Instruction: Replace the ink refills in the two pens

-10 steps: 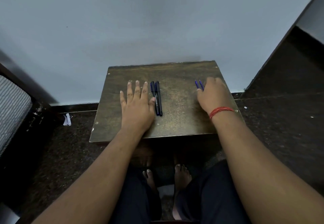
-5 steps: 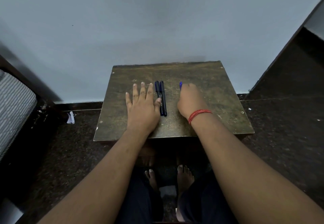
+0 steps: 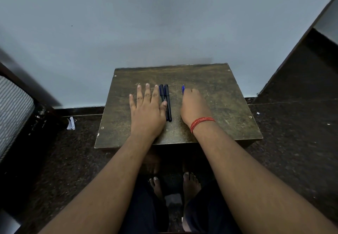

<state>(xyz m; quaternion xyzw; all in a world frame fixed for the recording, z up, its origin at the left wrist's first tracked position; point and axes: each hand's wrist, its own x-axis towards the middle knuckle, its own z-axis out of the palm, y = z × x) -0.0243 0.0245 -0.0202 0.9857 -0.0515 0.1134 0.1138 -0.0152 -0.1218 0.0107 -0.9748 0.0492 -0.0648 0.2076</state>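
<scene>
A small square counter (image 3: 219, 94) of dark, worn, speckled wood stands against a pale blue-grey wall (image 3: 128, 23), with screw heads showing near its corners. Two slim dark pens (image 3: 166, 102), smooth and capped, lie side by side on it, parallel and touching, pointing away from the person.

The left hand (image 3: 147, 111) lies flat on the wood, palm down, fingers straight and slightly spread; its thumb touches the nearer pen. The right hand (image 3: 193, 105), with a red thread band (image 3: 201, 123) round the wrist, rests just right of the pens with its fingers curled under. A thin blue tip of a refill (image 3: 183, 89) sticks out past the knuckles; the hand seems to be gripping it, though the fingers hide how many refills are in there.

A second ago the right hand was well out toward the right edge, over two blue refills; it has since come in close beside the pens. The left hand and the pens have stayed put.

The floor (image 3: 292, 133) is dark speckled stone, with a scrap of white paper (image 3: 71, 123) at the left.
</scene>
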